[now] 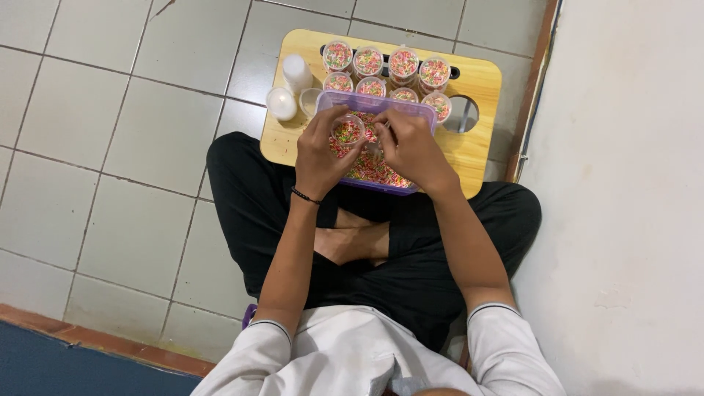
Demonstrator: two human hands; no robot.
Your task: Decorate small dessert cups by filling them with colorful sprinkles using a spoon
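Head view looks down on my lap and the small wooden table point(477, 158). My left hand point(319, 150) grips a small clear cup point(347, 130) of coloured sprinkles over the purple-rimmed tub point(381, 106) of sprinkles. My right hand point(411, 147) is curled just beside that cup, over the tub (whether it pinches anything, I cannot tell). Behind the tub stand filled cups point(385, 62); left of it, white lidded containers point(287, 88).
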